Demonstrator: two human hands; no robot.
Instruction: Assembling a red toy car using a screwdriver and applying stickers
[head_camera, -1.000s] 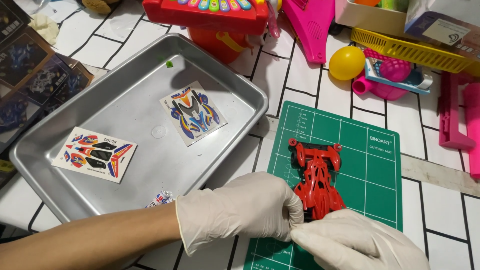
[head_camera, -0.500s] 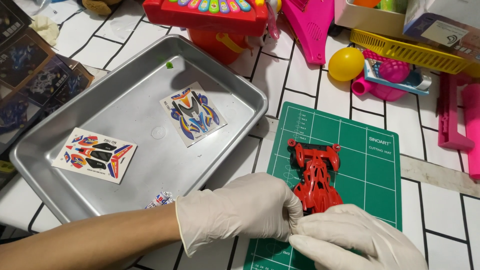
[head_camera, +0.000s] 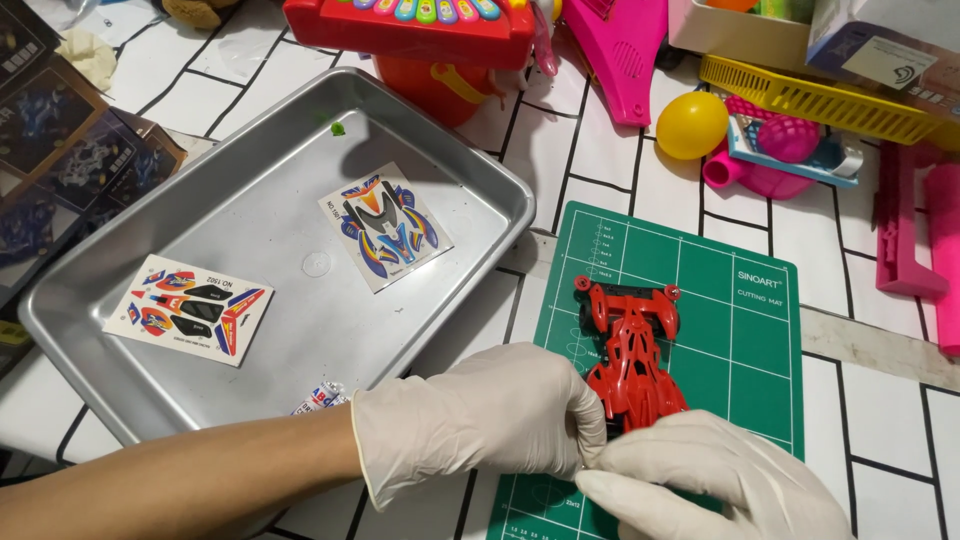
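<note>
Left hand: the gloved left hand (head_camera: 480, 420) is at the bottom centre of the frame, with fingers curled closed against the near end of the red toy racing car (head_camera: 632, 350). Its fingertips touch the car's rear, but the exact grip is hidden by the knuckles.
Right hand: the gloved right hand (head_camera: 715, 480) is in the lower right of the frame, with fingers bent and meeting the left hand at the same end of the car. I cannot tell if it pinches a small part or only presses.
Car position: it lies on the green cutting mat (head_camera: 740, 320), in the lower centre of the frame, with its far end pointing toward the top of the picture.
Tray: the metal tray (head_camera: 250, 220) fills the left half of the frame. Two sticker sheets lie in it, the orange sticker sheet (head_camera: 190, 308) at the left and the blue sticker sheet (head_camera: 386, 226) nearer the centre; both are apart from the hands.
Doing it well: in my judgement, both hands should keep the car flat on the mat, so that it does not tip. Small and even pressure seems better than force, because the plastic body looks thin.
Risk: gloves reduce the feeling in the fingertips, so a small piece could slip.
Surroundings: a yellow ball (head_camera: 692, 124) and pink toys lie at the upper right, well apart.
</note>
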